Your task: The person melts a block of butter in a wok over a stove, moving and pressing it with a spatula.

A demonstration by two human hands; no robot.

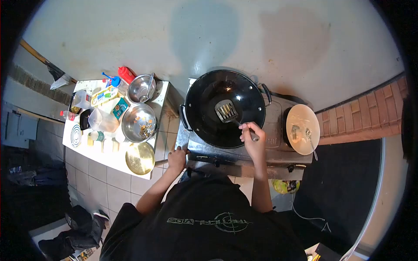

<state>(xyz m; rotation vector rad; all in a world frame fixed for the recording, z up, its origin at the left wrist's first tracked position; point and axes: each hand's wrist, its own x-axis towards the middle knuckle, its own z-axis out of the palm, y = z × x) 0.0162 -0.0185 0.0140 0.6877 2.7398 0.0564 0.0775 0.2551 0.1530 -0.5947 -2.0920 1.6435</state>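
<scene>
My right hand (252, 135) is closed around the handle of a slotted turner (226, 112). Its metal head is inside a large black wok (207, 130) on the stove, and light shows on the wok's dark, glossy inner surface. My left hand (177, 160) is low at the stove's left front corner, fingers curled; what they grip, if anything, is hidden. A pan handle (161, 162) runs toward that hand from a shallow, gold-coloured pan (140, 158) on the white table's near corner. I cannot tell whether the hand touches this handle.
A cream bowl (300, 115) with a spoon stands on the stove's right side. The white table (114, 157) carries a steel bowl (139, 123) with food scraps, a second steel bowl (142, 89), a red squeeze bottle (126, 74) and a clear jug (103, 120). A wall rises behind the stove.
</scene>
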